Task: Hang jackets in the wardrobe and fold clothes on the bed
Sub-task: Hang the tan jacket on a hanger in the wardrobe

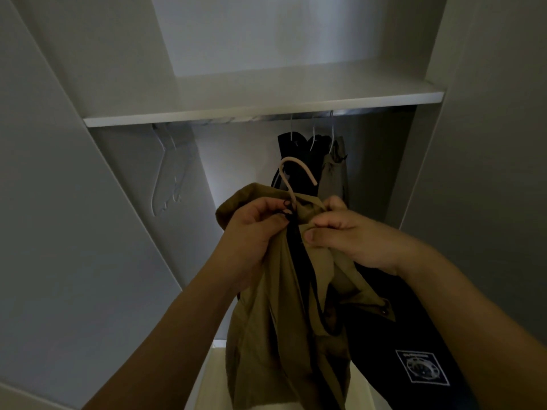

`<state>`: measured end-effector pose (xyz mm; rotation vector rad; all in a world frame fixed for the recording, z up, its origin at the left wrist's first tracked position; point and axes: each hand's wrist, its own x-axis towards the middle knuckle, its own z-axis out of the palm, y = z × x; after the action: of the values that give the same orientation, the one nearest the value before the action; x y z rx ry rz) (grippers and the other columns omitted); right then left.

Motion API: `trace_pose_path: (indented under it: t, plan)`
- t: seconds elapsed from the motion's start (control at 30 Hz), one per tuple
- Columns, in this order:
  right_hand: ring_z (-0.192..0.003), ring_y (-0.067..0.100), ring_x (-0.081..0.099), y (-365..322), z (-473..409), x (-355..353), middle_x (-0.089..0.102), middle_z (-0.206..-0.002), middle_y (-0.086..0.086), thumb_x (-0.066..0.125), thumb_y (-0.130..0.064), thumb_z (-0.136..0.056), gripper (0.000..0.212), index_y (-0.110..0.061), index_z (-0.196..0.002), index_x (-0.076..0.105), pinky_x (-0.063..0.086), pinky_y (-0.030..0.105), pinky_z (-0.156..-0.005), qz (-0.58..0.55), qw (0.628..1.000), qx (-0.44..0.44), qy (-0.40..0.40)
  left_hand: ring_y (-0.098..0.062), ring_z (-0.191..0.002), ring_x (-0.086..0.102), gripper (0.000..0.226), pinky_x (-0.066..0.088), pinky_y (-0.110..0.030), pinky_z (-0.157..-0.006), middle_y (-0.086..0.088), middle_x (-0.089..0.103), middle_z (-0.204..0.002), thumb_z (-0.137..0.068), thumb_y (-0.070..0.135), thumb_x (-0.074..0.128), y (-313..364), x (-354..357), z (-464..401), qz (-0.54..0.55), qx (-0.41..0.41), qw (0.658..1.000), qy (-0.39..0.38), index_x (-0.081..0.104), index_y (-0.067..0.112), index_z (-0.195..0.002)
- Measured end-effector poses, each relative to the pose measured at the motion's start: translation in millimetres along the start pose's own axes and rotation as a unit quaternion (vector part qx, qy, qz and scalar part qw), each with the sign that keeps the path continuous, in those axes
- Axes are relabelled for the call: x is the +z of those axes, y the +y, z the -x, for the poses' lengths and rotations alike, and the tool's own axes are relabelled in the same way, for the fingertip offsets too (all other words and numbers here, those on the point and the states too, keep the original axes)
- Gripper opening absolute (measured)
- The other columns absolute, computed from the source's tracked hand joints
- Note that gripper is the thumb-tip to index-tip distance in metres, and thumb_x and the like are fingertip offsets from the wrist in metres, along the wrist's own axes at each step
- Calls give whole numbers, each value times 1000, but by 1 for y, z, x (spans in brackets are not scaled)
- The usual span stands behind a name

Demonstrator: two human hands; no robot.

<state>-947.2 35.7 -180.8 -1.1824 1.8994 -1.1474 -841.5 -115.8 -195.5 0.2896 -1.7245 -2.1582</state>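
Two hands, left hand (251,223) and right hand (346,235), pinch the olive jacket (284,306) collar on its hanger (291,179) before the wardrobe; hanging step, hook next needs rail (296,115).

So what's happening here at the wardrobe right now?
A person stands at an open wardrobe, holding up a tan jacket that already sits on a beige hanger. The left hand and the right hand both pinch the fabric at the collar, either side of the dark zipper. The hanger's hook is free, not yet on the rail, where a few jackets already hang to the right and empty clear hangers to the left.
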Motion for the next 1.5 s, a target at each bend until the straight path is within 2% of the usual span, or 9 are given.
trace_pose_path:
  t: [0.17,0.3,0.47,0.63,0.83,1.0,1.1,1.3,1.5]
  plan:
    - [-97,2,37,2,1,2,32,-95,-6,54,-21,-95,26,-27,-73,66,30,16,-93,-23,1000,5,7,-16,-81,68,31,54,-24,-71,-4,72,-89,-91,-2,54,-2,-4,0,-35,13,999,-8,72,20,-79]
    - [-96,2,37,3,1,2,32,-95,-6,53,-21,-95,30,-28,-68,65,31,18,-91,-30,999,6,21,-14,-83,68,40,54,-22,-72,0,72,-90,-91,-2,53,-4,-5,1,-60,21,997,-30,74,27,-75]
    - [-94,1,37,3,-1,1,33,-95,-6,54,-20,-95,41,-35,-59,65,30,18,-87,-34,999,10,19,-14,-77,68,30,55,-23,-68,-3,71,-84,-91,-4,52,-5,-1,0,-22,9,1000,-2,71,16,-78]
    - [-90,-4,41,7,-4,-1,34,-96,-8,54,-22,-95,34,-31,-65,67,32,17,-82,-32,999,16,24,-13,-75,68,24,55,-23,-65,-2,71,-83,-90,-7,52,-4,6,-1,1,12,1000,10,66,11,-82]
    - [-79,-13,45,14,-7,-1,37,-95,-10,54,-29,-94,24,-20,-79,71,33,17,-78,-30,998,26,39,-17,-84,65,21,53,-28,-73,-4,69,-90,-90,-4,54,-6,9,-1,-22,7,1000,8,67,12,-87]
    - [-80,-10,45,14,-6,0,37,-96,-8,51,-26,-95,26,-19,-77,69,34,19,-77,-42,998,27,31,-16,-82,65,23,53,-27,-73,-3,69,-88,-90,-6,52,-7,8,0,-29,9,1000,0,66,11,-83]
    - [-87,-4,45,12,-4,0,38,-97,-8,50,-24,-95,29,-23,-72,67,33,20,-79,-49,998,27,29,-20,-84,63,26,51,-32,-76,-6,67,-90,-90,-6,51,-7,9,-1,-30,5,1000,7,66,13,-80]
    - [-90,2,44,10,-4,-1,38,-96,-8,48,-22,-96,40,-30,-60,63,35,24,-82,-48,998,15,36,-19,-81,65,27,54,-30,-72,-6,68,-88,-89,-6,51,-4,7,-2,-13,-4,1000,0,68,13,-80]
    - [-89,0,43,14,-5,1,38,-96,-8,50,-28,-95,29,-15,-73,64,34,23,-80,-40,998,14,34,-15,-76,66,28,54,-25,-67,-3,69,-85,-89,-6,53,-5,7,0,-24,-4,1000,-3,68,15,-78]
